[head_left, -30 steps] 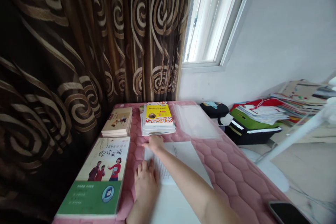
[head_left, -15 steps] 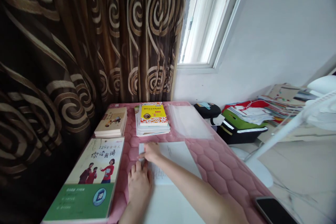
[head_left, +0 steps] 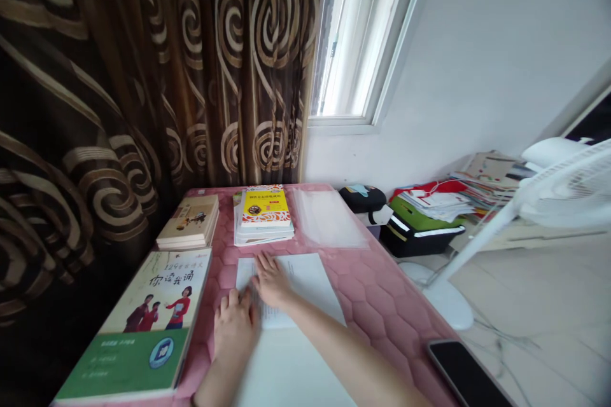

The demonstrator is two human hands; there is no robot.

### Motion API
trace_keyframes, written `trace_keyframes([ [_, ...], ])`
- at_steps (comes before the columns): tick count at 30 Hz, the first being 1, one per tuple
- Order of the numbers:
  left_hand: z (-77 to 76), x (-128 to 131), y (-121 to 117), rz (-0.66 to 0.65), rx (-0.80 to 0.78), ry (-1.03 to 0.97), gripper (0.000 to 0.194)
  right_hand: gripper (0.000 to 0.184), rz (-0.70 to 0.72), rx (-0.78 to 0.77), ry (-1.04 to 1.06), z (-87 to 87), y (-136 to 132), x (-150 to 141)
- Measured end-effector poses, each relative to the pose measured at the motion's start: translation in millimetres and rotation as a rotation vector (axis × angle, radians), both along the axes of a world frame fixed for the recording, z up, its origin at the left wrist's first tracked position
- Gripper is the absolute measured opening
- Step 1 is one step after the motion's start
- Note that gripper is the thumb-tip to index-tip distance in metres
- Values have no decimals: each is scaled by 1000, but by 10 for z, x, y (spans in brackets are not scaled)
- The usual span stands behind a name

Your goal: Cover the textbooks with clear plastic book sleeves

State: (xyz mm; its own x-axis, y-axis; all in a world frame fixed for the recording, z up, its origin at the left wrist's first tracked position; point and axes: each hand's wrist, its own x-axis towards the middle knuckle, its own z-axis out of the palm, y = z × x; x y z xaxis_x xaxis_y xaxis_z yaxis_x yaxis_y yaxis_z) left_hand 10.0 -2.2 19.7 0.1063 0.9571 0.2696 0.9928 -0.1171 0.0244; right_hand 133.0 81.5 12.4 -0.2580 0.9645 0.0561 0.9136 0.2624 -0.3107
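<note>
A white booklet (head_left: pixel 305 270) lies on the pink quilted table cover, with faint printed lines on its far part and a blank near part (head_left: pixel 286 369). Across the printed part my right hand (head_left: pixel 272 283) rests flat, fingers stretched toward the far left corner. My left hand (head_left: pixel 233 324) lies at the booklet's left edge, fingers apart, its thumb side close to my right hand. Neither hand is wrapped around anything. Part of the printed text is hidden under my right hand and forearm.
Left of my hands lies a large green-and-white book (head_left: pixel 147 324), with a brown book stack (head_left: pixel 191 219) behind it. A yellow book (head_left: pixel 265 206) tops another pile. Clear plastic sheets (head_left: pixel 329 219), a phone (head_left: pixel 465 372) and a white fan (head_left: pixel 472 248) are on the right.
My right hand has opened from a bent-finger pose at the booklet's left edge to lying flat on the page. My left hand stays by the edge. The view has turned slightly right.
</note>
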Motion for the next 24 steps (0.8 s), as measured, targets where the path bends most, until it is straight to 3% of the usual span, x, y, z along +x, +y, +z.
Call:
trace_keyframes([
  [5, 12, -7, -22, -4, -8, 74, 40, 64, -121, -121, -65, -4, -229, 1037],
  [8, 39, 182, -21, 37, -51, 120, 44, 63, -145, -133, -91, -15, -294, 1441],
  [11, 63, 622, 16, -27, -147, 109, 44, 57, -173, -92, -68, -55, -286, 1532],
  [15, 70, 1307, 85, -284, -250, 23, 47, 46, -233, -19, -14, -69, -232, 1548],
  [17, 66, 1519, 90, -305, -331, -51, 51, 39, -226, 8, -4, -57, -229, 1628],
  [20, 54, 1603, 48, -291, -355, -109, 56, 37, -232, 65, 45, -49, -246, 1789],
  [24, 29, 1518, -19, -317, -335, -160, 53, 38, -397, 34, 100, -48, -147, 1887],
])
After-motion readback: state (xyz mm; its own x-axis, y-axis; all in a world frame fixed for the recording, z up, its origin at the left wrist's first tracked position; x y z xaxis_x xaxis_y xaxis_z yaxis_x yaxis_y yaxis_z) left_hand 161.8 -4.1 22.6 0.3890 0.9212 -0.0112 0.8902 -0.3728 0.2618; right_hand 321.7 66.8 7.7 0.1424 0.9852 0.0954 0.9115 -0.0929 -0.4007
